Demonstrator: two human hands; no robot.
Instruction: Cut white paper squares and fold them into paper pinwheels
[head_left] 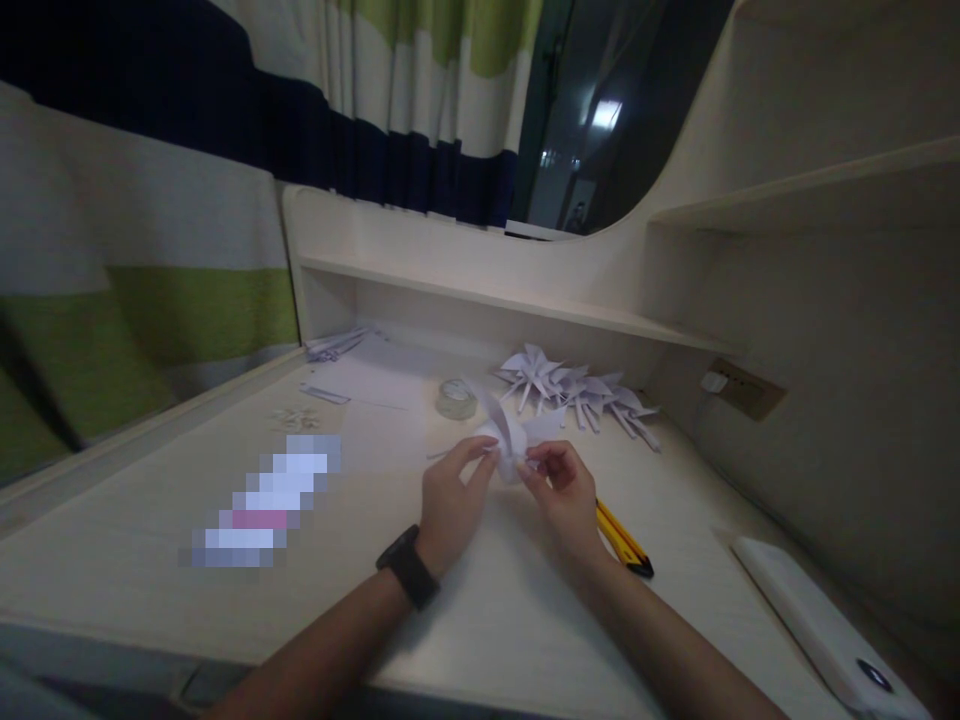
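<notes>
From the head view, a white paper pinwheel [510,440] sits between both hands, lifted just above the pale surface [487,620]. The left hand [450,500], a dark watch [409,566] on its wrist, pinches the left edge with thumb and forefinger; the right hand [564,490] pinches the right edge likewise, fingers curled narrow. Both are equally near, forearms angling inward. One folded blade rises up and away from the person. Finished pinwheels [581,392] lie beyond, a tape roll [457,398] close by, a yellow knife [624,540] just beside the right wrist.

A dorm-like study nook: built-in desk [525,620], shelf [487,295], striped curtains [135,300].
</notes>
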